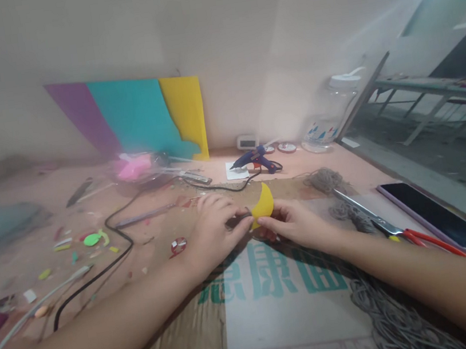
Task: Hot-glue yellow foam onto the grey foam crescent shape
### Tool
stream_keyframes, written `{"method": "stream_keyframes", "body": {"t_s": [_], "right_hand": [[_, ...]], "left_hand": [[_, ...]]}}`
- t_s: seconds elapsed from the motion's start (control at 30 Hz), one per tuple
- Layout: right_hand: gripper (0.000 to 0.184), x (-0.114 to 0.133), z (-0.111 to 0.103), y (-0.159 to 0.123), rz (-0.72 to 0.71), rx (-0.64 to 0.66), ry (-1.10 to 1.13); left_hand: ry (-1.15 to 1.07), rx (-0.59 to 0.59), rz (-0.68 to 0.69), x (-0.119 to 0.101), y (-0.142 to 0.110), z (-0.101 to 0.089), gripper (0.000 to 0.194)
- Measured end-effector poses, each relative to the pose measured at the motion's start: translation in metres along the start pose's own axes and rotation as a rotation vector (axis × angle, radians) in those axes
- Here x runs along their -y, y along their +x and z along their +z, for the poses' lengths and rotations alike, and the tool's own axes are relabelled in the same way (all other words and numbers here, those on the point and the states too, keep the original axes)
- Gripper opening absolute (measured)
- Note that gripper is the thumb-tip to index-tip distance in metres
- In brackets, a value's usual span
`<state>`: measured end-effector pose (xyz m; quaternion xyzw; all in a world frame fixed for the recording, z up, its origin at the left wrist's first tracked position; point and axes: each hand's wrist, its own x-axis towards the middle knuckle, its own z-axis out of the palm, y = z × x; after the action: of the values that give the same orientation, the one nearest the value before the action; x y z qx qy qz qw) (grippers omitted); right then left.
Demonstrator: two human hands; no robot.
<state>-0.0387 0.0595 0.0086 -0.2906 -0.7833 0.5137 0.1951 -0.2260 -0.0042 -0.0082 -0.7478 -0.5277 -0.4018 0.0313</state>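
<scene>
Crescent [264, 201] in front of glue gun [256, 155], pinched by left hand [215, 226] and right hand [295, 222]; outline looks cut, any joining unclear. Scissors [391, 228] right of glue gun, unheld.

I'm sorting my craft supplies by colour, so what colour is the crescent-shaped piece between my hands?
The crescent-shaped piece is yellow, seen best in the head view.

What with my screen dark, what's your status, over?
Right hand pinching yellow crescent, left hand at its lower tip. Glue gun beyond. Gray yarn under right forearm.
</scene>
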Motion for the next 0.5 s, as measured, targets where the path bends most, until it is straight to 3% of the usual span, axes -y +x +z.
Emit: {"method": "stream_keyframes", "body": {"t_s": [0.23, 0.5], "right_hand": [[0.02, -0.011, 0.0, 0.0, -0.111, -0.045, -0.198], [0.018, -0.013, 0.001, 0.0, -0.127, -0.081, -0.218]], "left_hand": [[0.008, 0.0, -0.007, -0.002, 0.001, -0.001, 0.019], [-0.012, 0.012, -0.028, 0.0, 0.001, -0.001, 0.025]]}}
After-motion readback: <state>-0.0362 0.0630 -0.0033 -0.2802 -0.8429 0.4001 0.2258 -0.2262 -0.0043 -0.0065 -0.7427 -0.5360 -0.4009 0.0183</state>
